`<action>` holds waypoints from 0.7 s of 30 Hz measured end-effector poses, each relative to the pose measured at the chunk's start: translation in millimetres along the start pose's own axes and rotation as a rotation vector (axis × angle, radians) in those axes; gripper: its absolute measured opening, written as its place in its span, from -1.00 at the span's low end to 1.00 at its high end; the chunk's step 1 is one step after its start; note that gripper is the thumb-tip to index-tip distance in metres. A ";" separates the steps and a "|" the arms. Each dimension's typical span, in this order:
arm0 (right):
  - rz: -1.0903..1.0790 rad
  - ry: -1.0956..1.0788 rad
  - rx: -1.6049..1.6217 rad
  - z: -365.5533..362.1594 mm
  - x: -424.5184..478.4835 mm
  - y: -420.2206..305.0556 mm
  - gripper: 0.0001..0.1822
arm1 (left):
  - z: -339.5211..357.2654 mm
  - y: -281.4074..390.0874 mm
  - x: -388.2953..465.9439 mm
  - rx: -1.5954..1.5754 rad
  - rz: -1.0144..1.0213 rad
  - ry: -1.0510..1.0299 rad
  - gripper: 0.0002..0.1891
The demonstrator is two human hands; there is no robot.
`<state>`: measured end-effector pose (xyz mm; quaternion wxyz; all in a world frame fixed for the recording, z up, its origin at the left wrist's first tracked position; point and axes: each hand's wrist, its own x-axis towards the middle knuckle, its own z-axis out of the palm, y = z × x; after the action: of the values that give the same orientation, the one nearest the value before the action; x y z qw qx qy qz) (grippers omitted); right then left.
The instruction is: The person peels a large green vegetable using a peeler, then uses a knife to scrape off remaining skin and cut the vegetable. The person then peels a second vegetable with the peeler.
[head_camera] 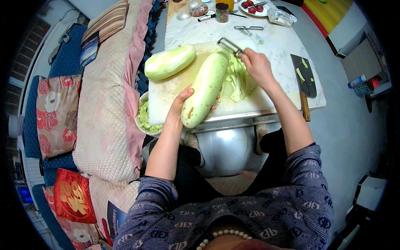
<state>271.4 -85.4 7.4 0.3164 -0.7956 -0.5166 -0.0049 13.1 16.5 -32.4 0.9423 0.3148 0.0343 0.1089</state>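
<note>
My left hand [185, 97] grips the lower part of a long pale-green gourd [206, 84], which tilts over the front of a white cutting board [168, 107]. Some darker skin and a brown spot show on this gourd. My right hand [257, 67] holds a metal peeler [230, 45] just past the gourd's far end. Peel strips [236, 82] lie on the board beneath and right of the gourd. A second gourd [170, 62], peeled, rests at the board's back left.
A cleaver [304, 78] lies at the marble table's right, its wooden handle over the edge. A bowl of peelings [145, 117] stands below the board's left corner. Behind are another peeler [249, 28], a glass jar [222, 13], a knife [207, 17] and a plate of red fruit [264, 12].
</note>
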 end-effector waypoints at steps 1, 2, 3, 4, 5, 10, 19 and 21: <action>-0.022 -0.048 0.007 -6.7 -11.7 -15.8 -0.67 | -2.1 -2.6 1.7 -0.055 0.002 0.006 -0.10; -0.062 -0.066 0.030 -10.4 -22.6 -26.9 -0.68 | -3.9 -5.8 4.4 -0.109 0.003 0.011 -0.11; -0.101 -0.085 0.054 -12.2 -32.5 -35.5 -0.69 | -4.8 -9.3 8.0 -0.107 0.032 -0.022 -0.12; -0.144 -0.081 0.042 -13.2 -41.0 -42.7 -0.70 | -5.0 -12.2 11.8 -0.104 0.058 -0.056 -0.13; -0.188 -0.077 0.031 -14.0 -47.9 -49.5 -0.71 | -4.5 -14.3 14.3 -0.102 0.085 -0.090 -0.13; -0.206 -0.114 -0.117 -17.8 -47.9 -52.4 -0.69 | 2.3 -13.0 20.7 0.121 0.015 0.048 -0.08; 0.067 -0.181 -0.102 5.4 23.8 14.5 -0.65 | 10.7 -9.0 2.1 0.285 -0.007 0.056 0.01; 0.122 -0.242 -0.079 18.9 35.5 24.9 -0.64 | 10.6 -6.9 -1.5 0.275 -0.010 0.051 0.03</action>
<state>302.5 -53.3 -8.2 0.2203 -0.8322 -0.5008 0.0900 14.3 4.6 -28.0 0.8895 0.4380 0.0747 0.1064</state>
